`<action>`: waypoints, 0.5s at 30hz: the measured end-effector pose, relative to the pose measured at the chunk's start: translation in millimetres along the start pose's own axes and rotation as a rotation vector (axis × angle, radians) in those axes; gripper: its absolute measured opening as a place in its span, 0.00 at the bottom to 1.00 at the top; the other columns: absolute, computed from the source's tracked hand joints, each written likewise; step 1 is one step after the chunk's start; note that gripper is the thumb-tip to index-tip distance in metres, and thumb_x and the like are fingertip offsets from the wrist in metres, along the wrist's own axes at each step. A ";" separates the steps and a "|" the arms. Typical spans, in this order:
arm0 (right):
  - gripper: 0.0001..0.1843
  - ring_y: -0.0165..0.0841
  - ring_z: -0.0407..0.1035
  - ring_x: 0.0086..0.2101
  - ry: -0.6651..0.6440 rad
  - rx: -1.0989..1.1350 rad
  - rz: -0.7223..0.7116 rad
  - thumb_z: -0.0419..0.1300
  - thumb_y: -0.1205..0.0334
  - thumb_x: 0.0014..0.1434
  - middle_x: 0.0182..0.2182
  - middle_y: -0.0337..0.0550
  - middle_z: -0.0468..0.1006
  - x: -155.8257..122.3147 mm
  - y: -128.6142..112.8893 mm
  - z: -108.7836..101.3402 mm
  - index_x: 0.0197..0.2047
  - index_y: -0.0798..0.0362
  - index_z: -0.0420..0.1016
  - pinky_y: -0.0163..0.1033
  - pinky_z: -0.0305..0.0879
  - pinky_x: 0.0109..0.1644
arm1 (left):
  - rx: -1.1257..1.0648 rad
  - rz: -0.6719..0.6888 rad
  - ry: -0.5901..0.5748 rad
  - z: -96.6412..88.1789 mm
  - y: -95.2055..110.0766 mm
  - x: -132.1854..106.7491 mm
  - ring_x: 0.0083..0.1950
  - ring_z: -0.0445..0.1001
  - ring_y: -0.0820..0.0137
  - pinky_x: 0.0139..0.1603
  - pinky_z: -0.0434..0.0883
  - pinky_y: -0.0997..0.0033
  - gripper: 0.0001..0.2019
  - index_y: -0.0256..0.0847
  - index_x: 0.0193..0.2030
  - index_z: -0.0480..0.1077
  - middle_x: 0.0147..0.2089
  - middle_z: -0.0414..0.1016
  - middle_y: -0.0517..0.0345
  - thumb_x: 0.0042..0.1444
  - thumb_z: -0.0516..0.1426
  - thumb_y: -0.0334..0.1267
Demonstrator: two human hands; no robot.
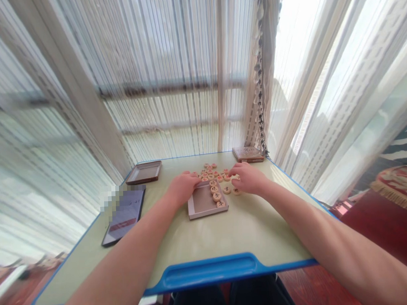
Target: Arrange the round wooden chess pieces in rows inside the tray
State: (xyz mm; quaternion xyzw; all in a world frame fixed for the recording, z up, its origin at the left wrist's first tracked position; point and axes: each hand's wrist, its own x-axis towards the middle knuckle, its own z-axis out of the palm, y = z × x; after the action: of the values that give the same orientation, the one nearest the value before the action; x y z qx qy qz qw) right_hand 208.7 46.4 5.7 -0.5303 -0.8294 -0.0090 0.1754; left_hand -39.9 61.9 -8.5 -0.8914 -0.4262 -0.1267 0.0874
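Observation:
A shallow open box (200, 203) lies in front of me, with a row of Chinese chess pieces (216, 197) along its inner right side. My left hand (184, 188) is at the box's upper left corner, fingers closed over its edge. Beyond the box is a loose group of round pieces (210, 172) with red and dark characters. To the right, my right hand (247, 178) hovers low over the pieces, thumb and fingers apart. Near its fingertips lies a dark-marked piece (226, 190). Part of the pieces under the right hand is hidden.
A tablet (125, 213) lies at the left of the pale green table (206, 241). Behind it is a shallow lid (144, 172). A flat box (247, 153) stands at the back right. The table has a blue rim and front tray (210, 269). Curtains hang behind.

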 end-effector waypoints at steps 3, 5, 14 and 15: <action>0.14 0.34 0.66 0.31 -0.175 -0.031 0.073 0.55 0.56 0.51 0.29 0.41 0.74 -0.5 2.1 -2.6 0.41 0.48 0.73 0.35 0.55 0.29 | 0.003 0.010 0.004 0.3 0.6 0.6 0.38 0.67 0.68 0.40 0.65 0.70 0.12 0.41 0.35 0.74 0.34 0.74 0.54 0.57 0.48 0.34; 0.19 0.34 0.66 0.29 -0.243 -0.024 0.068 0.56 0.48 0.50 0.29 0.40 0.74 -1.8 -1.5 -5.4 0.43 0.48 0.72 0.35 0.53 0.27 | 0.019 0.030 0.000 0.1 0.9 0.9 0.37 0.66 0.68 0.39 0.65 0.70 0.12 0.41 0.34 0.74 0.34 0.74 0.54 0.57 0.49 0.33; 0.15 0.33 0.67 0.36 -0.223 0.046 -0.130 0.56 0.54 0.50 0.41 0.42 0.74 -4.6 -7.9 -0.9 0.42 0.47 0.73 0.34 0.58 0.33 | -0.026 0.087 0.003 0.6 5.6 1.0 0.38 0.68 0.67 0.39 0.66 0.68 0.12 0.43 0.38 0.74 0.36 0.76 0.56 0.57 0.50 0.32; 0.16 0.33 0.67 0.36 -0.225 0.041 -0.131 0.56 0.55 0.50 0.41 0.42 0.73 -4.5 -5.4 -2.2 0.43 0.47 0.73 0.34 0.58 0.33 | -0.060 0.079 -0.001 1.2 6.4 1.0 0.39 0.68 0.66 0.40 0.66 0.68 0.12 0.43 0.39 0.74 0.36 0.76 0.56 0.57 0.49 0.32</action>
State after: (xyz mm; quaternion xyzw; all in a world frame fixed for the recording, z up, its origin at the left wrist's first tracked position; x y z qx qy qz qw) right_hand 206.2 39.6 7.4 -0.4691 -0.8766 0.0563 0.0912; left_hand -34.1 59.0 -9.6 -0.9099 -0.3866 -0.1353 0.0651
